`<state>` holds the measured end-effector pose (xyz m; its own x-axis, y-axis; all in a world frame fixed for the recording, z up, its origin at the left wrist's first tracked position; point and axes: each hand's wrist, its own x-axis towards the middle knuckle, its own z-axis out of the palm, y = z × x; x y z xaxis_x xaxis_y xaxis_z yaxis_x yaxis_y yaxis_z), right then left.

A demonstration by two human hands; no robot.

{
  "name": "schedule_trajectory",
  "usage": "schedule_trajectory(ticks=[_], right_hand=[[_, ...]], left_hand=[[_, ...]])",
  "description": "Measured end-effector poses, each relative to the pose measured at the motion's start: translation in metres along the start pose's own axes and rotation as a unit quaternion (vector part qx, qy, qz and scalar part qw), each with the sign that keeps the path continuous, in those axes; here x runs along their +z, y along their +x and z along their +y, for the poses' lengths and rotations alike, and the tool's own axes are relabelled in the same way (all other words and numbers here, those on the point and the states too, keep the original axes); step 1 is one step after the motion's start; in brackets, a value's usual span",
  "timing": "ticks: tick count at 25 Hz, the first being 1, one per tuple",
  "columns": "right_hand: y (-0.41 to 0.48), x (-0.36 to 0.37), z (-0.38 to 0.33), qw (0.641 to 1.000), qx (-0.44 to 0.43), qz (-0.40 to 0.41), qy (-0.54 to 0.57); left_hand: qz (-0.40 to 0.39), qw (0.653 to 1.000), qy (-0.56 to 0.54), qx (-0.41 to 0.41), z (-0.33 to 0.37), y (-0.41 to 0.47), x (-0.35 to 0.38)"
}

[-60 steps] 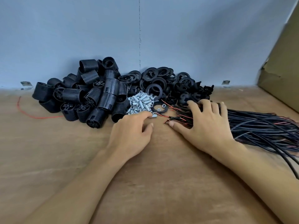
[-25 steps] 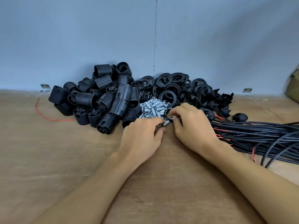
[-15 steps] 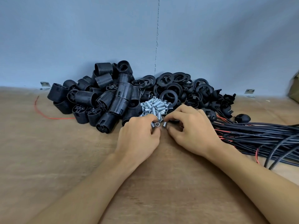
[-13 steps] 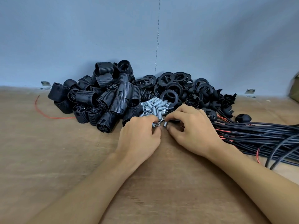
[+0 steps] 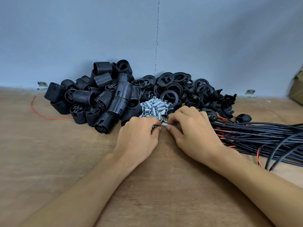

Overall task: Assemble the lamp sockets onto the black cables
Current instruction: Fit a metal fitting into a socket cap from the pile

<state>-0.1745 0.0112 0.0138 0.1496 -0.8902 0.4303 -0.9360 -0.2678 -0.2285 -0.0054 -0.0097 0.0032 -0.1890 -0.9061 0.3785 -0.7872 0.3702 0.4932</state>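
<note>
I read no text, label, brand, number or sign anywhere: the ribbed black plastic socket shells (image 5: pixel 98 102), flat black plastic rings (image 5: pixel 166 78), small silver metal tubes (image 5: pixel 154 107), black cables (image 5: pixel 262 135) and far-right brown cardboard (image 5: pixel 298 91) show no legible marking.

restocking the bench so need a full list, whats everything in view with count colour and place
socket bodies: a pile, too many to count, black ribbed, back left of the table
rings: a pile, black, back centre by the wall
caps: a smaller pile, black, right of the rings
silver tubes: a heap, silver metal, between socket bodies and rings
cables: a bundle, black with red wire ends, right side
loose wire: one, red, left of the socket bodies
brackets: two, metal, foot of the wall, one on each side
cardboard: one piece, brown, right edge
table: one, brown wood
wall: one, blue-grey, behind
left hand: one, pinching silver tubes at the heap's near edge
right hand: one, pinching there too
</note>
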Motion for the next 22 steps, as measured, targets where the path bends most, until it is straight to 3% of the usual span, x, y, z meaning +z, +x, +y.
schedule_trajectory(ticks=[8, 11, 13, 16, 22], right_hand=[[-0.001, -0.002, -0.005, 0.974, 0.072, 0.093, 0.193], [-0.001, -0.001, -0.005, 0.961, 0.077, 0.094, 0.249], [0.000, -0.002, -0.004, 0.949, 0.081, 0.097, 0.288], [0.001, -0.003, -0.003, 0.931, 0.078, 0.100, 0.341], [0.000, -0.004, -0.003, 0.937, 0.037, 0.068, 0.341]], left_hand=[[0.019, 0.999, 0.025, 0.026, 0.001, -0.002, -0.002], [0.102, 0.988, -0.119, 0.015, 0.004, -0.002, -0.002], [0.140, 0.962, -0.235, -0.012, 0.007, -0.002, -0.003], [0.118, 0.912, -0.385, -0.084, 0.012, -0.003, 0.000], [0.058, 0.818, -0.547, -0.170, 0.014, -0.005, 0.002]])
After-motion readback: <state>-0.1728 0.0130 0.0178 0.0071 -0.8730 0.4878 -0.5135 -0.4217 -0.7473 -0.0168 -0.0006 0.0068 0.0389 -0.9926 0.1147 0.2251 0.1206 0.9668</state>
